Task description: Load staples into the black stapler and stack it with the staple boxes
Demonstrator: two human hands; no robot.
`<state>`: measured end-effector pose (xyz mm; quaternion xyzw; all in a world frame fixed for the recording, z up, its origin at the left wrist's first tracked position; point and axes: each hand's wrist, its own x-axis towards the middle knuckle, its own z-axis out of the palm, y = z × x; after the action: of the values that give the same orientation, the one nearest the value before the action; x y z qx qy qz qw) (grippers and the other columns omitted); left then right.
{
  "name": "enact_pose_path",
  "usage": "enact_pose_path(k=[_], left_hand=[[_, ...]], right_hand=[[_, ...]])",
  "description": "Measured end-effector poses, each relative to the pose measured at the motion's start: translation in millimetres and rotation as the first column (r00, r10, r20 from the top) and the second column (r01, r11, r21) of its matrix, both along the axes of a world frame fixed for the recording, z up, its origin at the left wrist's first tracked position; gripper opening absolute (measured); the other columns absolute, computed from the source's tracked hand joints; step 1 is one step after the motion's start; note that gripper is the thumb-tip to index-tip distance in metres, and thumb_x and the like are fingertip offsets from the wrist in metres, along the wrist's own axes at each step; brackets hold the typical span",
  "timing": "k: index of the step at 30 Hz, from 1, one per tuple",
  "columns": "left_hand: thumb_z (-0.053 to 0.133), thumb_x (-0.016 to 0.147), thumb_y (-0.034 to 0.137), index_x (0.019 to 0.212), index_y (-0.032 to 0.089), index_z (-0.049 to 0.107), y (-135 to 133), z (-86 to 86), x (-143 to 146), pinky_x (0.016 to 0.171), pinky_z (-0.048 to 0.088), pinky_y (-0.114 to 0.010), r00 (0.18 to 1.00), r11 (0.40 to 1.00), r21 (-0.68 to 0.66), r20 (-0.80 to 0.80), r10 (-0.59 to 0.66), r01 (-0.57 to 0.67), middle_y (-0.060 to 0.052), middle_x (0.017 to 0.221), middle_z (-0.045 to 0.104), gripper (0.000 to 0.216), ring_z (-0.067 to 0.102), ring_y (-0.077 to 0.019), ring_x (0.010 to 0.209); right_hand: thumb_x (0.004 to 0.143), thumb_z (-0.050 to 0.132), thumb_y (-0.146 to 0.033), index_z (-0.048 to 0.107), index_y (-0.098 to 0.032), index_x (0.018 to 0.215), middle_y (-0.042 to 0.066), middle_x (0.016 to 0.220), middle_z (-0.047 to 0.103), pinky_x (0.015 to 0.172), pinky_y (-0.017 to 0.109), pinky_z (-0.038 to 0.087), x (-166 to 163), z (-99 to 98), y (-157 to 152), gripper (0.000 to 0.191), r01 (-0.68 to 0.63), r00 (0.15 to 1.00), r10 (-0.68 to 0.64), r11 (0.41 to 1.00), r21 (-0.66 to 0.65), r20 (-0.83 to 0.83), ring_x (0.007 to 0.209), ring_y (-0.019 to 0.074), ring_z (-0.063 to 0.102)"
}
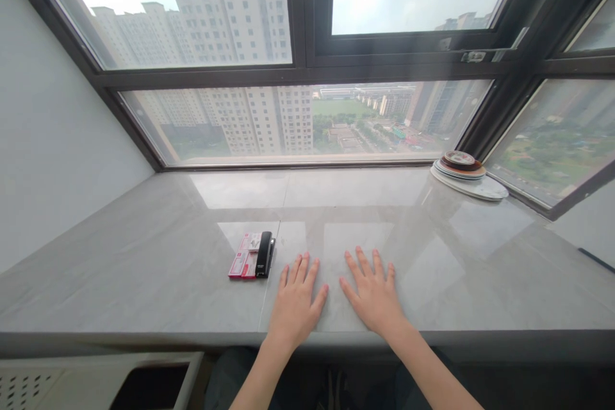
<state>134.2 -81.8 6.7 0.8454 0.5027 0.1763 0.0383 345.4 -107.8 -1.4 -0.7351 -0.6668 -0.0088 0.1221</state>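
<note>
My left hand (296, 298) lies flat, palm down, on the grey stone window ledge (144, 269), fingers stretched out and holding nothing. My right hand (373, 291) rests flat beside it, also open and empty, a small gap between the two thumbs. Just left of my left hand sits a black stapler (264, 254) lying against small red-and-white staple boxes (245, 256). Neither hand touches them.
A stack of round plates or discs (464, 170) sits at the far right by the window. Large dark-framed windows (307, 70) back the ledge. A white wall closes the left side. Below the ledge at the left is a white perforated unit (96, 381).
</note>
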Motion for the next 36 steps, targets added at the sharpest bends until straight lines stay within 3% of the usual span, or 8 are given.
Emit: enact_pose_path(k=[6, 8, 12, 15, 20, 24, 29, 36], left_hand=[[0.049, 0.103, 0.040, 0.158, 0.029, 0.039, -0.1, 3.5, -1.4, 0.126, 0.023, -0.060, 0.994, 0.999, -0.017, 0.100, -0.040, 0.042, -0.006, 0.167, 0.033, 0.058, 0.024, -0.0306, 0.157], [0.055, 0.098, 0.030, 0.157, 0.029, 0.041, -0.1, 1.4, -3.4, 0.125, 0.026, -0.058, 0.986, 0.998, -0.019, 0.161, -0.049, 0.053, -0.006, 0.164, 0.039, 0.061, 0.027, -0.0312, 0.156], [0.054, 0.089, 0.012, 0.149, 0.029, 0.052, 1.7, -9.4, -9.9, 0.120, 0.038, -0.051, 0.965, 0.996, -0.035, 0.254, -0.066, 0.078, -0.006, 0.157, 0.050, 0.062, 0.044, -0.0298, 0.147], [0.054, 0.087, 0.009, 0.138, 0.025, 0.061, 0.8, -12.6, -13.9, 0.113, 0.045, -0.050, 0.956, 0.994, -0.045, 0.280, -0.087, 0.103, -0.009, 0.144, 0.062, 0.054, 0.055, -0.0314, 0.136], [0.052, 0.089, 0.010, 0.110, 0.022, 0.068, -9.3, 3.2, -16.5, 0.092, 0.053, -0.043, 0.912, 0.997, -0.015, 0.404, -0.063, 0.076, -0.009, 0.113, 0.071, 0.028, 0.064, -0.0291, 0.111], [0.042, 0.099, 0.017, 0.086, 0.022, 0.063, -10.8, 15.9, -14.5, 0.081, 0.050, -0.039, 0.924, 0.997, -0.050, 0.374, 0.079, -0.065, -0.006, 0.092, 0.067, 0.025, 0.062, -0.0246, 0.092], [0.053, 0.100, 0.031, 0.139, 0.033, 0.057, -0.6, 15.0, -0.3, 0.112, 0.038, -0.051, 0.978, 1.000, 0.013, 0.209, 0.020, -0.023, -0.004, 0.152, 0.052, 0.039, 0.044, -0.0297, 0.140], [0.049, 0.102, 0.038, 0.155, 0.033, 0.042, 8.5, 3.4, 8.5, 0.123, 0.021, -0.060, 0.993, 0.999, -0.010, 0.107, -0.048, 0.050, -0.005, 0.160, 0.045, 0.054, 0.030, -0.0317, 0.152]], right_hand=[[0.098, 0.049, -0.053, 0.050, -0.014, 0.150, 0.020, 0.141, 0.058, 0.116, 0.051, 0.032, -49.6, 36.3, 43.5, 0.065, -0.137, 0.884, 0.119, 0.990, -0.008, -0.452, 0.134, 0.0356, 0.048], [0.097, 0.048, -0.061, 0.041, -0.019, 0.156, 0.015, 0.145, 0.056, 0.109, 0.041, 0.041, -86.4, 45.8, 66.6, 0.072, -0.223, 0.840, 0.201, 0.975, 0.018, -0.503, 0.133, 0.0299, 0.051], [0.088, 0.058, -0.069, 0.038, -0.016, 0.154, 0.019, 0.145, 0.051, 0.100, 0.044, 0.047, -159.4, 52.3, 111.8, 0.087, -0.298, 0.800, 0.257, 0.954, 0.013, -0.542, 0.129, 0.0339, 0.052], [0.088, 0.062, -0.058, 0.054, -0.012, 0.135, 0.020, 0.131, 0.058, 0.092, 0.043, 0.050, -183.7, 54.3, 133.4, 0.066, -0.317, 0.843, 0.288, 0.948, 0.012, -0.455, 0.116, 0.0332, 0.057], [0.087, 0.061, -0.026, 0.063, -0.017, 0.114, 0.015, 0.117, 0.064, 0.088, 0.038, 0.049, -146.7, 57.1, 126.0, 0.029, -0.342, 0.861, 0.335, 0.938, 0.050, -0.383, 0.106, 0.0284, 0.059], [0.088, 0.049, -0.010, 0.063, -0.021, 0.124, 0.011, 0.118, 0.067, 0.098, 0.035, 0.044, -83.6, 53.8, 94.0, 0.040, -0.351, 0.861, 0.357, 0.933, 0.086, -0.363, 0.111, 0.0235, 0.059], [0.089, 0.048, -0.009, 0.065, -0.025, 0.124, 0.005, 0.122, 0.070, 0.118, 0.042, 0.027, -43.1, 41.8, 63.6, 0.043, -0.267, 0.827, 0.344, 0.936, 0.228, -0.445, 0.115, 0.0197, 0.061], [0.087, 0.064, -0.034, 0.072, -0.023, 0.102, 0.005, 0.105, 0.074, 0.124, 0.052, 0.017, -70.7, 40.4, 64.2, 0.020, 0.040, 0.788, 0.191, 0.933, 0.358, -0.585, 0.104, 0.0233, 0.065]])
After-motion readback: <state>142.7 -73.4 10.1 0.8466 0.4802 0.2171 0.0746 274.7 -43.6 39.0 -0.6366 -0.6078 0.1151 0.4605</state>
